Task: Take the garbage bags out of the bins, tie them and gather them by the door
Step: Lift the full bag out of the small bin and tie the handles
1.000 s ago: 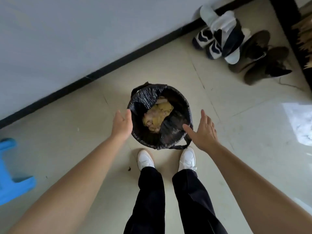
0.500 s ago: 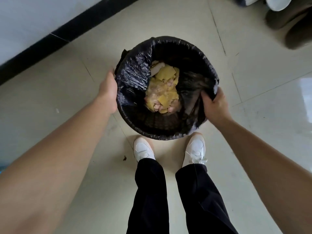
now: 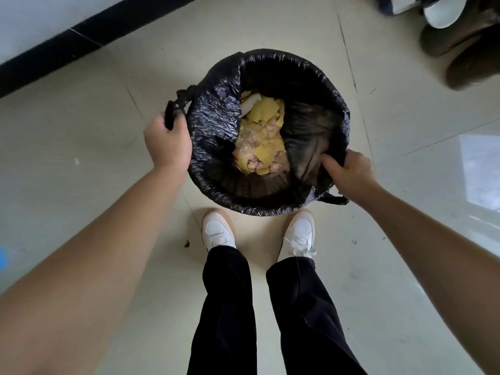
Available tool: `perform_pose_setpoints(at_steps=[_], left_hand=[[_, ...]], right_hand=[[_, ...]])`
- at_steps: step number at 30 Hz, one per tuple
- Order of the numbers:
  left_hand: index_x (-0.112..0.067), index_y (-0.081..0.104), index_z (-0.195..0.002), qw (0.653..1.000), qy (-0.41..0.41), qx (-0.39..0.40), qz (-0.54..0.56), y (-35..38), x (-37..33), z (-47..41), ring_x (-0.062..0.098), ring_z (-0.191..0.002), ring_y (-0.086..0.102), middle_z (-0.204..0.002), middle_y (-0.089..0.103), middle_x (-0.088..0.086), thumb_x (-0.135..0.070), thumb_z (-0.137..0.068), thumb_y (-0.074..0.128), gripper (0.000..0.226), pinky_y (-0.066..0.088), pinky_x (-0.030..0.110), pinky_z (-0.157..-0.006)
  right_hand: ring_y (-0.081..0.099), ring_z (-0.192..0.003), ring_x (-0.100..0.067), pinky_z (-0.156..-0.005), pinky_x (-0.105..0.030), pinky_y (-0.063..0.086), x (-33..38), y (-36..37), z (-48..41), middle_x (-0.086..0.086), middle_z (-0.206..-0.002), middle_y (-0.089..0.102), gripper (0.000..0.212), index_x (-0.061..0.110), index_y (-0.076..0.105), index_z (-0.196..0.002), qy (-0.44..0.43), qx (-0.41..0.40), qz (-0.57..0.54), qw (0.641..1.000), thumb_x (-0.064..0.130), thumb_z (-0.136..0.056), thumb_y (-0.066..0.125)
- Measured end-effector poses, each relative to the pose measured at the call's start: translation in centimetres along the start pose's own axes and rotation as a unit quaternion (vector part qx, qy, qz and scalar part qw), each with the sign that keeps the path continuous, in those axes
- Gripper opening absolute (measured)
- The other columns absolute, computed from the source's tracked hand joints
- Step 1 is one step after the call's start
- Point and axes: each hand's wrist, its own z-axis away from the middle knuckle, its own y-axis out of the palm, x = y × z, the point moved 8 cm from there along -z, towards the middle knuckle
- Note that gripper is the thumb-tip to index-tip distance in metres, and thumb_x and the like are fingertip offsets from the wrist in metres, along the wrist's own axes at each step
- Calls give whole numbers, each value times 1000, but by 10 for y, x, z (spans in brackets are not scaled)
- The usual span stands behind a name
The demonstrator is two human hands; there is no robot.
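A round bin lined with a black garbage bag [image 3: 216, 115] stands on the floor just ahead of my feet. The bag's rim is folded over the bin, so the bin itself is hidden. Yellowish food scraps and paper [image 3: 261, 136] lie inside. My left hand [image 3: 167, 142] grips the bag's left handle loop, pulled off the rim. My right hand [image 3: 349, 171] pinches the bag's edge at the right rim, with the thumb inside; the right handle loop [image 3: 334, 198] hangs below it.
A white wall with a black baseboard [image 3: 89, 36] runs along the top left. Several shoes [image 3: 457, 41] sit at the top right. My white sneakers [image 3: 217, 231] stand close to the bin. A blue object shows at the left edge [image 3: 2, 258].
My hands reached the bin and took hold of the bag. The left hand has since pulled the left handle loop free of the rim. The camera has moved closer to the bin.
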Motion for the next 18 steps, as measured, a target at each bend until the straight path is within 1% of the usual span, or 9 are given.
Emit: perform_pose_setpoints(at_steps=[2,3,5,6,8,11,14,16,18], left_hand=[[-7,66,-89,982,175,-3,-70,-5,-46,26,18,-68,49,-76,61,2,-25,-94,56,21,31,27,-59],[-7,68,-95,963,256,30,-85,-1,-68,44,17,-65,49,-80,66,3,-24,-94,57,20,33,28,-57],[-7,66,-87,913,364,157,-96,19,-96,90,21,-58,50,-71,67,7,-26,-96,59,22,39,37,-51],[-7,61,-80,896,375,214,-100,27,-102,110,23,-54,51,-62,62,9,-27,-98,58,28,39,44,-49],[-5,59,-81,890,358,267,-94,31,-109,128,26,-49,51,-57,57,12,-29,-101,56,31,39,48,-49],[-1,63,-90,916,326,231,-34,5,-124,131,29,-64,59,-73,66,17,-22,-100,56,25,46,46,-59],[-13,61,-86,956,244,160,36,-39,-135,122,15,-62,53,-73,63,-1,-20,-97,57,14,38,19,-58],[-15,56,-76,971,170,158,63,-63,-136,120,4,-54,42,-59,50,-17,-25,-93,59,20,33,15,-54],[-13,60,-72,975,122,166,84,-87,-145,124,2,-54,42,-55,48,-18,-29,-89,62,23,34,19,-53]], right_hand=[[47,-58,-29,-50,-31,32,16,-1,3,-4,-60,45,44,11,45,-68,-3,-69,63,996,49,-88,50],[42,-56,-27,-51,-30,27,25,0,4,-4,-60,42,40,12,41,-66,-8,-89,73,993,47,-86,46],[38,-55,-25,-51,-29,25,38,2,6,-2,-60,38,37,13,40,-68,-4,-108,77,991,46,-86,45],[40,-58,-28,-54,-31,28,43,2,7,-1,-61,37,37,12,44,-74,3,-107,91,990,47,-88,46],[46,-69,-30,-60,-34,33,49,-1,10,-1,-65,39,42,15,51,-89,11,-77,146,986,56,-91,44],[52,-78,-30,-63,-34,37,56,-22,25,-5,-78,50,55,15,50,-96,29,-44,179,983,69,-87,47],[60,-80,-28,-56,-29,39,76,-60,51,-1,-78,62,40,13,61,-93,10,-74,40,996,51,-82,58],[62,-84,-21,-60,-26,43,103,-87,73,11,-80,64,25,21,66,-99,-43,-98,-73,992,36,-82,58],[62,-91,-15,-72,-27,50,130,-112,99,16,-90,63,31,30,66,-113,-86,-110,-138,980,31,-84,58]])
